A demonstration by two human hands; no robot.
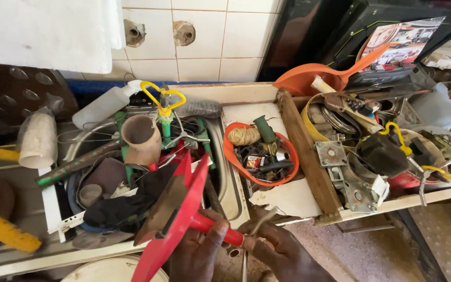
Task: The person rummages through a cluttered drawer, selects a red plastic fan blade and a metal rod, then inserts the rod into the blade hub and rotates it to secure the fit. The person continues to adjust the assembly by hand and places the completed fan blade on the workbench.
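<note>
The person's left hand [199, 256] sits at the bottom of the view, around 6 o'clock, its fingers and thumb clamped round the handle of a red plastic dustpan [176, 219]. The pan's wide scoop tilts up and away toward 11 o'clock, over the edge of a cluttered steel sink [229, 183]. The right hand [280, 248], just beside the left at about 5 o'clock, touches the end of the same red handle and pinches a thin metal rod [261, 222] between its fingers; the rod pokes up toward 1 o'clock.

Behind the dustpan the sink is heaped with odds and ends: a dark glove [118, 209], a brown tube [141, 138], a white plastic bottle [105, 104] at 11 o'clock and a yellow-handled tool [164, 102] standing upright near 12 o'clock. Right of the sink, toward 1 o'clock, an orange bowl [230, 154] holds a ball of twine [244, 136] and a green spool [264, 129]. Further off at 2 o'clock lies an orange dustpan [309, 78], and at 3 o'clock a wooden tray [306, 151] is packed with metal brackets [331, 154]
</note>
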